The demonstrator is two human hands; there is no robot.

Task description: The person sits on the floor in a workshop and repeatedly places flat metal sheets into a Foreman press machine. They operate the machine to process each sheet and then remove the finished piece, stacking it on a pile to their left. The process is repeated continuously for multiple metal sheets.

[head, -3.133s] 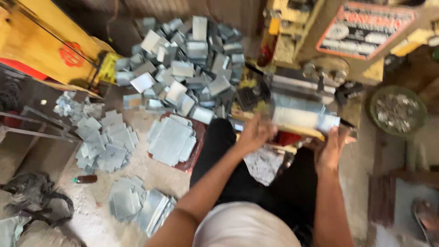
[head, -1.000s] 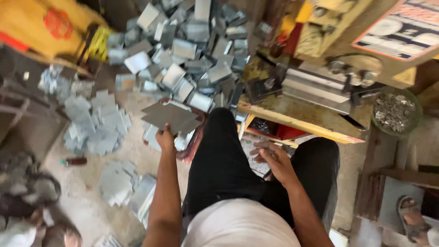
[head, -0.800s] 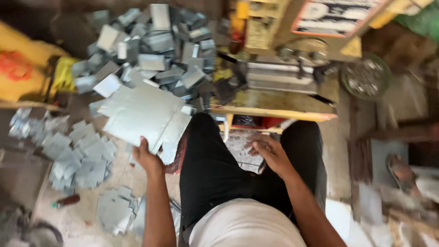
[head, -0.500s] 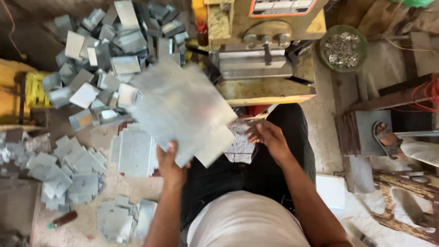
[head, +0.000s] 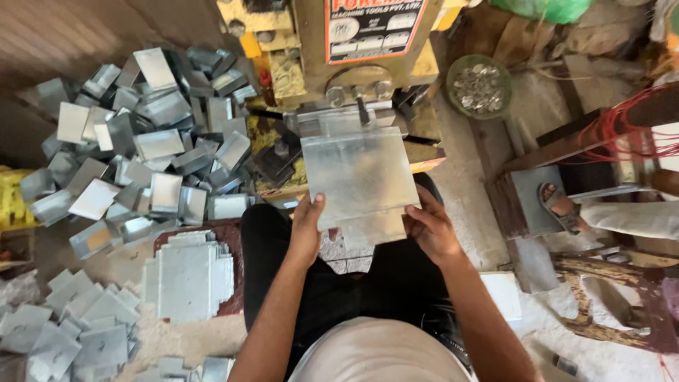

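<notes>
I hold a flat cross-shaped sheet-metal blank (head: 359, 178) in both hands, over my lap in front of a yellow press machine (head: 339, 49). My left hand (head: 308, 230) grips its lower left edge. My right hand (head: 431, 228) grips its lower right edge. The blank's far edge reaches the grey steel die block (head: 346, 117) at the foot of the machine.
A stack of flat blanks (head: 185, 276) lies on the floor at my left knee, with more blanks (head: 67, 332) further left. A heap of bent metal pieces (head: 152, 134) fills the upper left. A round bowl of small parts (head: 479, 85) stands right of the machine. Another person's sandalled foot (head: 562, 206) is at right.
My left hand lifted a blank from the stack on the left and swung it to the middle. My right hand has now taken its other edge, and the blank faces the machine.
</notes>
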